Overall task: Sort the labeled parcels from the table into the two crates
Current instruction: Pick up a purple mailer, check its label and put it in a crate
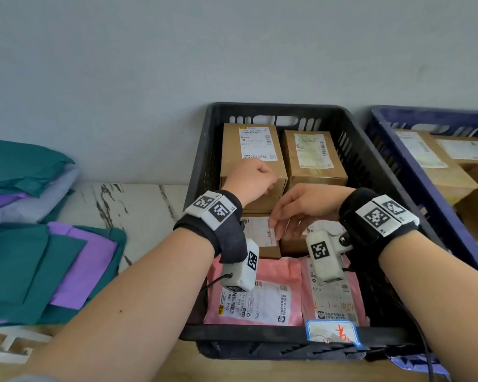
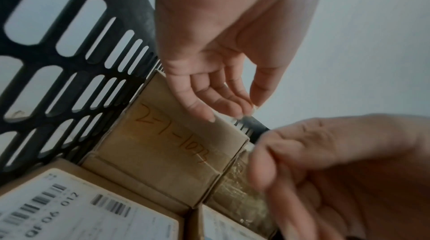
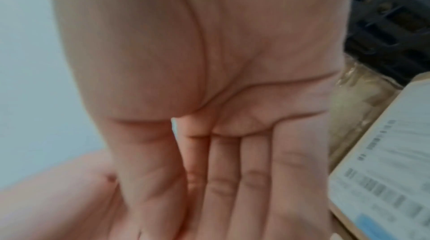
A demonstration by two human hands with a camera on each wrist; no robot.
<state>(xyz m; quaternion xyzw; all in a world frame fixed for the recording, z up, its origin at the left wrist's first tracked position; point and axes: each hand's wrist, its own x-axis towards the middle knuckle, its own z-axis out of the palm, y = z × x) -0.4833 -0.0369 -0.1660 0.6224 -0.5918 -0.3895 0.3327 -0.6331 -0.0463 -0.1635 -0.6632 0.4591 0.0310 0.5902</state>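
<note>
A: What is lying where? Start with the big things

B: The marble table (image 1: 138, 205) is carrying a heap of teal and purple mailers (image 1: 39, 266) at the left, not yet sorted. The black crate (image 1: 273, 108) is sitting in the middle, and the blue crate (image 1: 425, 114) is standing just beside it on the right. Both are already holding labeled parcels.

A: And inside the black one?

B: Two brown boxes are standing at the back, two lower ones are lying in front of them, and pink mailers (image 1: 260, 293) are lying nearest. The left hand (image 1: 249, 180) is resting on the back-left box (image 1: 249, 144). Its fingers are hanging loosely curved, touching the top edge and gripping nothing. The right hand (image 1: 304, 208) is hovering over the lower boxes with its fingers straight, and it is carrying nothing either.

A: So what is the step asking for?

B: I am judging that the boxes are being squared up. Pushing flat against the cardboard faces should be working better than pinching, because the boxes are touching each other and the left wall, leaving no gap for fingers.

A: Room to move?

B: The crate is looking nearly full, so the hands should be lifting straight up over the rim, then swinging left to the mailers, which are lying well apart
</note>
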